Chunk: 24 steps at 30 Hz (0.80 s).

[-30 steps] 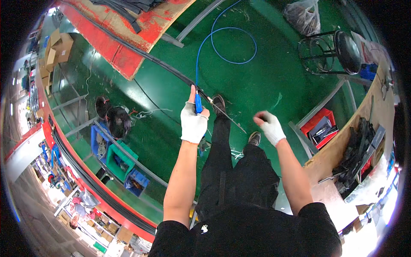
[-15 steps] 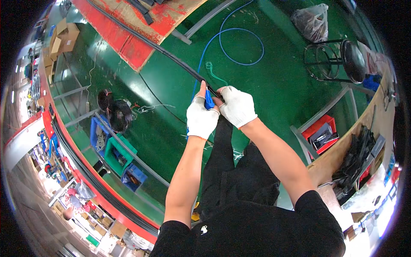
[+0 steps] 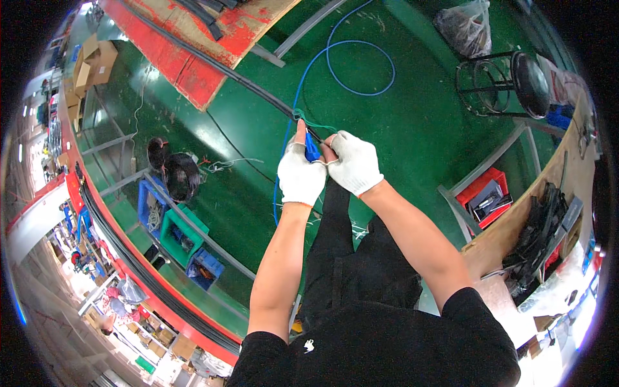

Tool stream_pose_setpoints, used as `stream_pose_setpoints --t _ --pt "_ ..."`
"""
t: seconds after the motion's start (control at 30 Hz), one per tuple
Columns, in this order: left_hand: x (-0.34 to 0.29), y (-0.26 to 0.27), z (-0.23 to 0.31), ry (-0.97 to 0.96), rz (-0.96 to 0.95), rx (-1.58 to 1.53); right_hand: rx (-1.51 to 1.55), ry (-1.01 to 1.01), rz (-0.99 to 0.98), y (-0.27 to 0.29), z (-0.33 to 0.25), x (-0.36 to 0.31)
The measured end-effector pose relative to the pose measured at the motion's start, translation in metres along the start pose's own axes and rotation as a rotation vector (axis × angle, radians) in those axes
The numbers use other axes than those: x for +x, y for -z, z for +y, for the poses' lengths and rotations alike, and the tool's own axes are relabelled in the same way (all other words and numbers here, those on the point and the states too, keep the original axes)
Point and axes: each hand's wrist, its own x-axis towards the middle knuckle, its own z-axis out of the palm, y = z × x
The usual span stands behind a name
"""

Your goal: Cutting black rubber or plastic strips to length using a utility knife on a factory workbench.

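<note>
My left hand (image 3: 301, 173), in a white glove with bare fingertips, is closed around a small blue tool (image 3: 312, 148); its working end is hidden. The index finger points up along a long black tube-like strip (image 3: 258, 90), which runs from the upper left down to my hands. My right hand (image 3: 352, 162), gloved the same way, pinches around the strip's near end, close against the left hand. A thin green cord (image 3: 314, 124) curls from beside the strip toward my right fingertips. Whether I hold the cord cannot be made out.
A red worn table (image 3: 203, 84) carries part of the strip. Blue hose (image 3: 361, 42) loops over the green floor. On the right stand a black stool (image 3: 532, 84) and a wooden bench (image 3: 567, 151). Left are a green crate (image 3: 169, 238) and a coil of black cable (image 3: 182, 174).
The green cord's looped end has swung left and down, now against the black strip near my left fingertip. Both hands have shifted slightly left, still close together.
</note>
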Motion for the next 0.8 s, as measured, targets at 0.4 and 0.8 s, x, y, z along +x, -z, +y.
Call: stream_pose_setpoints --t 0.4,0.8 --pt "0.001 0.005 0.008 0.095 -0.079 -0.046 0.183 -0.328 -0.214 0.025 0.018 -0.026" --pt "-0.001 0.006 0.009 0.101 -0.094 -0.078 0.348 -0.453 -0.317 0.027 0.029 -0.036"
